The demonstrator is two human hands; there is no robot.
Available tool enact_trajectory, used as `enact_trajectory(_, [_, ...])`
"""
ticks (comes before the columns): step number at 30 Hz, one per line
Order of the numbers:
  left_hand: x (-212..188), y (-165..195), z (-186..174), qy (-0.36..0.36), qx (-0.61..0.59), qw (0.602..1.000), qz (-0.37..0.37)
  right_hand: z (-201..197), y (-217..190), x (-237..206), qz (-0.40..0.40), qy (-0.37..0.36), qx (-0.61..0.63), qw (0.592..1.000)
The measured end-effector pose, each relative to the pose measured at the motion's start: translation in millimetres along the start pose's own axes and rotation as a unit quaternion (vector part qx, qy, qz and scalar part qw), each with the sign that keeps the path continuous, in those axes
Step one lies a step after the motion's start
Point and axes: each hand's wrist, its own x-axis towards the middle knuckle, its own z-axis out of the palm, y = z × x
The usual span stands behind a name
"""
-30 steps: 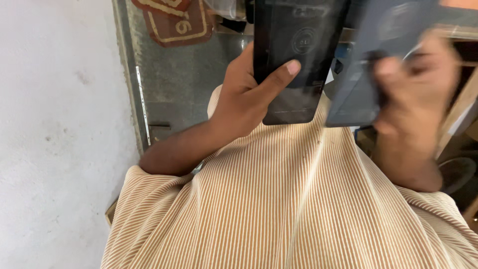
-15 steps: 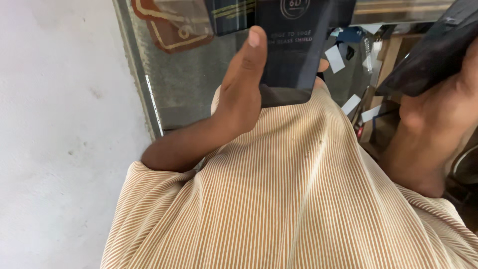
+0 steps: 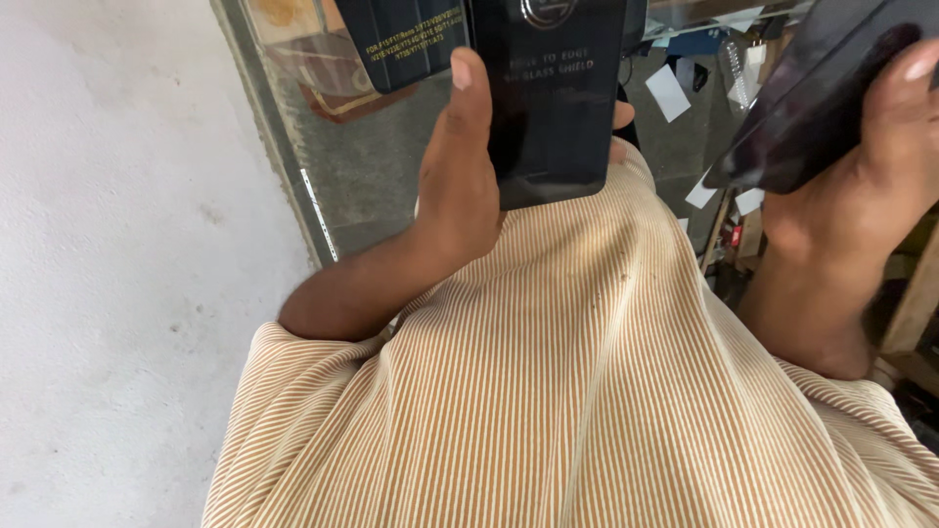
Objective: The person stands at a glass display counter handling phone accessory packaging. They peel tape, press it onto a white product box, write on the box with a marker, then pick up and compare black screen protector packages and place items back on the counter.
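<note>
A striped tan shirt point(image 3: 577, 391) fills the lower frame beside a pale wall point(image 3: 117, 264). Above it, the left hand point(image 3: 460, 186) grips a flat black box point(image 3: 553, 98) with gold lettering, thumb pressed along its left edge. The right hand point(image 3: 851, 196), well apart, clasps a dark glossy sleeve point(image 3: 812, 93) (tilted, its upper end out of view). Small paper scraps point(image 3: 668, 93) lie on the grey floor point(image 3: 381, 176) between them.

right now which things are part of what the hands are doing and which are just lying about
In hand:
- flat black package, held by left hand
- dark glossy sheet, held by right hand

Lying about:
- white paper scraps on the grey floor
- white wall
- wooden pieces
</note>
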Motion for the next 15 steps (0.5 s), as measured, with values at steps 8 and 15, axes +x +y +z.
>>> enact_trajectory(8, [5, -23, 3, -0.005, 0.150, 0.984, 0.092, 24, 5, -6, 0.046, -0.091, -0.036, 0.994])
enact_trajectory(15, [-2, -21, -8, 0.089, 0.181, 0.978, 0.046, 29, -7, 3, 0.114, -0.045, 0.108, 0.987])
